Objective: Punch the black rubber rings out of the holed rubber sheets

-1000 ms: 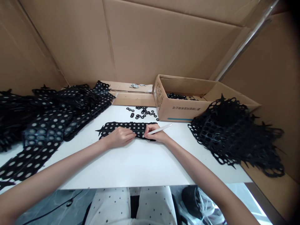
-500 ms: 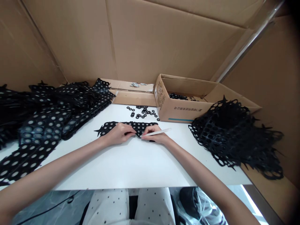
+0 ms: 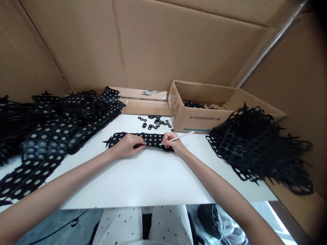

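Observation:
A black rubber sheet point(image 3: 154, 139) with rows of pale round spots lies crosswise on the white table point(image 3: 133, 180). My left hand point(image 3: 129, 145) is closed at its near edge, thumb and forefinger pinching a bit of black there. In my right hand point(image 3: 171, 141), held like a pen, is a thin white stick point(image 3: 186, 134); its tip points down at the sheet's right part. Just beyond the sheet lie several loose black rings point(image 3: 155, 122).
An open cardboard box point(image 3: 201, 119) with black rings inside stands behind, to the right. Spotted black sheets point(image 3: 51, 132) are heaped on the left. A pile of black sheets full of open holes point(image 3: 255, 146) hangs over the right edge. Cardboard walls point(image 3: 153, 44) enclose the table.
My right hand has shifted right along the sheet with the white stick, which now stands a little steeper. The sheet's middle is uncovered. My left hand has barely moved.

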Available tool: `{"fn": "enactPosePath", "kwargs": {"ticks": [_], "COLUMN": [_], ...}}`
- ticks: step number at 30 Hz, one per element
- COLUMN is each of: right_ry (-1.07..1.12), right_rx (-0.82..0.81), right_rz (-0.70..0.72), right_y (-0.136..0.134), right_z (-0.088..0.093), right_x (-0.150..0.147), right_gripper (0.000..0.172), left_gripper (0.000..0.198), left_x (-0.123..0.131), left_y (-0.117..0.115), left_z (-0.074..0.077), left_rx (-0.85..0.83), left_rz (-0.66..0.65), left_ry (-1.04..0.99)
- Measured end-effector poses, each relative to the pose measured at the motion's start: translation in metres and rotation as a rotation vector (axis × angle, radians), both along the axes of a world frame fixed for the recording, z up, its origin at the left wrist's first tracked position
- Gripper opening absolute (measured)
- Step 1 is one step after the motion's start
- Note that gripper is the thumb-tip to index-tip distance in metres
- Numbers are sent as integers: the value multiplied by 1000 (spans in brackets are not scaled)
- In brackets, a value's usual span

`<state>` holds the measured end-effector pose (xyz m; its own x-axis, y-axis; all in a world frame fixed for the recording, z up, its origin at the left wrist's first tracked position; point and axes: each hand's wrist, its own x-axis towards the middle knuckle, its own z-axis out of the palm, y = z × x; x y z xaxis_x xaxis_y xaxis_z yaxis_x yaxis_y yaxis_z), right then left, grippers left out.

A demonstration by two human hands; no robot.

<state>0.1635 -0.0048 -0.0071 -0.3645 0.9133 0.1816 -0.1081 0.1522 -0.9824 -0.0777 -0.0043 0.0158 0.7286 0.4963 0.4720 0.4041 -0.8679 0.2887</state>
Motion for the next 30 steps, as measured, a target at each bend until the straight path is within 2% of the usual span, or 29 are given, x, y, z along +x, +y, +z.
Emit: {"fn": "enactPosePath", "kwargs": {"ticks": [3, 6, 9, 13, 16, 22, 30], "right_ry": [-7, -45, -159, -294, -275, -293, -317], "right_rx": [8, 3, 1, 69, 90, 97, 123], "right_rz": [-52, -27, 28, 31, -27, -45, -47], "right_y": [0, -2, -4, -12, -19, -24, -25], "right_z": [-1, 3, 12, 19, 16, 3, 7], "right_x": [-1, -1, 4, 13, 15, 12, 12], "right_gripper": [27, 23, 12, 10, 11, 9, 10], "left_gripper": [14, 17, 19, 18, 20, 19, 20], "left_x": [3, 6, 10, 17, 22, 26, 29], "left_y": [-2, -6, -9, -9, -8, -4, -4], "left_z": [1, 2, 1, -2, -3, -3, -4], "left_rx": [27, 139, 249, 299, 334, 425, 435], "left_rz": [52, 51, -8, -105, -133, -153, -138], "left_ry": [73, 160, 179, 215, 227, 230, 204]}}
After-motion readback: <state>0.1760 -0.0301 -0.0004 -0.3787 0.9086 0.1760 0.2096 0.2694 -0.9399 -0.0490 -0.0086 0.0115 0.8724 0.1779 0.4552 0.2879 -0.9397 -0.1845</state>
